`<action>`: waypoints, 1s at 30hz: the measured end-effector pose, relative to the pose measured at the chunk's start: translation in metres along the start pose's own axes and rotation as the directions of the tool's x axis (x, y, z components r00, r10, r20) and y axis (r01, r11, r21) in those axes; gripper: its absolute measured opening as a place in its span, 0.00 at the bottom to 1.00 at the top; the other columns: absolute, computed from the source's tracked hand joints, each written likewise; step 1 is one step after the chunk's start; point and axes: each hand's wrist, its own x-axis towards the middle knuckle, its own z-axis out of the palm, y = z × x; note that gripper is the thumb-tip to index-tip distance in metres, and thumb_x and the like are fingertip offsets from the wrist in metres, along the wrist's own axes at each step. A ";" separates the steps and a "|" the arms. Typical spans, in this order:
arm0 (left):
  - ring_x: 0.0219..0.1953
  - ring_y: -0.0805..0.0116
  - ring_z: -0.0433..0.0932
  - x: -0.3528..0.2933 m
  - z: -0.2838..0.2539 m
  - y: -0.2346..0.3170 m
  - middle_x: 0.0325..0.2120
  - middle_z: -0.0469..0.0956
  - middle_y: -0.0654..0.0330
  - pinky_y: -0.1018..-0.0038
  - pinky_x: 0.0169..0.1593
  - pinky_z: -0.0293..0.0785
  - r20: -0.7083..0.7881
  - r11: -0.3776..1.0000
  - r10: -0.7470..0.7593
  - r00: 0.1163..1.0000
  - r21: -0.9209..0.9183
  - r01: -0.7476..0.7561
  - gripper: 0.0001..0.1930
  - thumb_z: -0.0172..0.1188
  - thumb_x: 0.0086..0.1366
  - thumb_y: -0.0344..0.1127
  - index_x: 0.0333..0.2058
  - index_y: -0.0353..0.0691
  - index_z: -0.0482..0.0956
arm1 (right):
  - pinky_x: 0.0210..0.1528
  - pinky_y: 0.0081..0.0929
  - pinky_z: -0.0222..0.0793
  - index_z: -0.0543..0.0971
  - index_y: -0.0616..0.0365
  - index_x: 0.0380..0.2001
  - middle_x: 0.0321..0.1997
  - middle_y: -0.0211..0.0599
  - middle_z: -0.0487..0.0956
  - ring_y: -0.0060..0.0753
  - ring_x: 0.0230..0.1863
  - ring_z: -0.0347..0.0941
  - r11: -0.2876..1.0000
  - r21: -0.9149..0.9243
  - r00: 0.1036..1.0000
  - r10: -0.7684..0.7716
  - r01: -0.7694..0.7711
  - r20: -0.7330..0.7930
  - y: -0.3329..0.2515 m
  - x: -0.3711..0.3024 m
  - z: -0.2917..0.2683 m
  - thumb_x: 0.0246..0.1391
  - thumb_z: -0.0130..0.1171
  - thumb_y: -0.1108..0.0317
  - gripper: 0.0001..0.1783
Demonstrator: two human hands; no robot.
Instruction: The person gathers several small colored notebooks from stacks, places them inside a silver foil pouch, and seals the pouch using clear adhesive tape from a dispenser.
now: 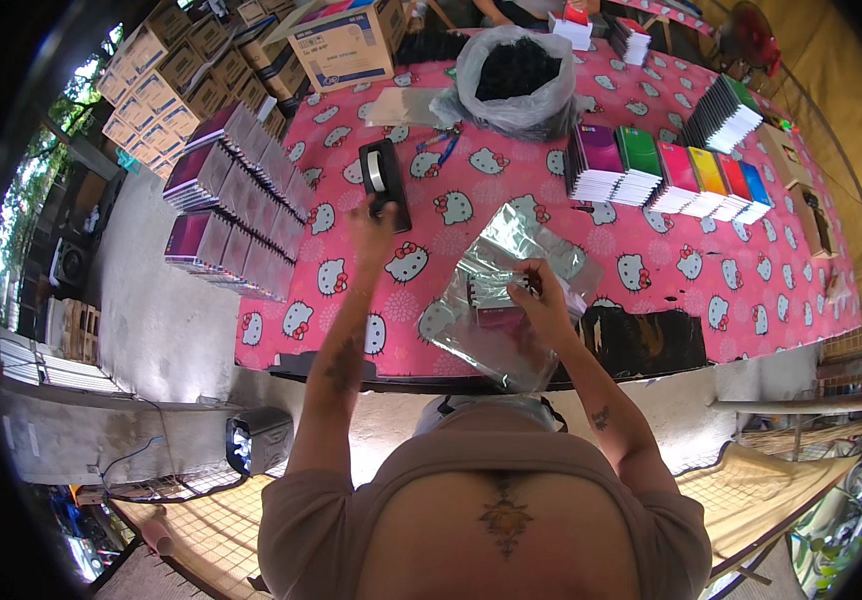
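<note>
My left hand [374,230] is at the near end of a black tape dispenser [400,195]. Its fingers are drawn together at the end where the tape comes off; what they pinch is too small to make out. A pale roll of tape [376,171] sits in the dispenser. My right hand [539,298] grips a spiral notebook [499,315] with a purple cover, near the table's front edge. Clear, shiny plastic wrap [523,238] lies around and under the notebook, crumpled and reflecting light. The wrap partly hides the notebook.
Tall stacks of spiral notebooks [236,215] stand at the left edge. Colourful notebook stacks [639,155] line the right. A plastic bag [471,95] of black material and a cardboard box [346,45] stand at the back. Patterned pink cloth [411,300] covers the table; a dark patch [646,342] shows at its front.
</note>
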 end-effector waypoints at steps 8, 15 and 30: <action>0.32 0.74 0.79 0.007 0.008 0.005 0.30 0.82 0.65 0.74 0.35 0.73 0.232 0.776 -0.198 0.952 -0.557 0.297 0.17 0.67 0.63 0.42 0.42 0.34 0.82 | 0.42 0.16 0.66 0.70 0.57 0.49 0.42 0.26 0.70 0.15 0.41 0.65 0.999 -0.046 1.000 -0.003 0.002 -0.028 0.001 0.001 -0.009 0.57 0.61 0.77 0.18; 0.28 0.57 0.83 -0.005 -0.037 -0.013 0.24 0.84 0.56 0.66 0.31 0.76 0.211 0.967 -0.099 0.973 0.249 0.044 0.09 0.61 0.61 0.37 0.31 0.39 0.84 | 0.45 0.17 0.66 0.70 0.58 0.50 0.43 0.27 0.70 0.16 0.43 0.65 0.993 -0.110 0.999 -0.038 0.039 0.010 0.003 0.000 0.002 0.57 0.61 0.77 0.19; 0.35 0.72 0.78 -0.003 0.037 0.183 0.31 0.79 0.62 0.70 0.34 0.69 0.938 0.914 0.228 -0.261 -0.298 -0.274 0.17 0.65 0.60 0.49 0.39 0.43 0.78 | 0.53 0.22 0.65 0.68 0.58 0.53 0.48 0.30 0.70 0.20 0.50 0.67 0.999 -0.004 0.999 -0.038 0.038 -0.004 -0.001 -0.004 -0.010 0.57 0.63 0.75 0.22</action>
